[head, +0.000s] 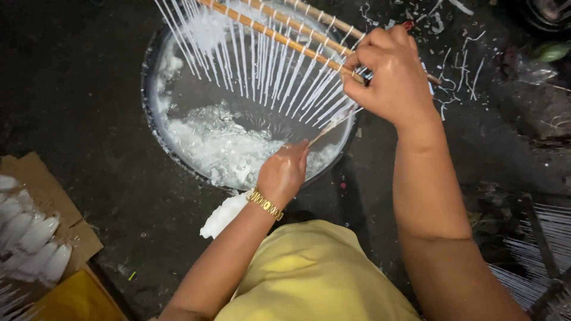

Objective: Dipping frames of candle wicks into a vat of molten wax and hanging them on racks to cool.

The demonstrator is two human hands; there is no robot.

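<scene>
Right hand pinches near end of wooden rods; rods' long axis runs up-left over round basin. Thin white candles hang from rods. Left hand, below them, pinches small stick touching lowest candle tips.

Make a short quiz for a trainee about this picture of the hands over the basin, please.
1. True or false: the right hand grips the end of a wooden rod hung with thin white candles.
2. Which hand wears the gold bracelet? A) left B) right C) neither
3. What does the round basin under the candles hold?

Key:
1. True.
2. A; the left hand wears it and holds a thin stick.
3. White wax, lumpy along the near side.
</scene>
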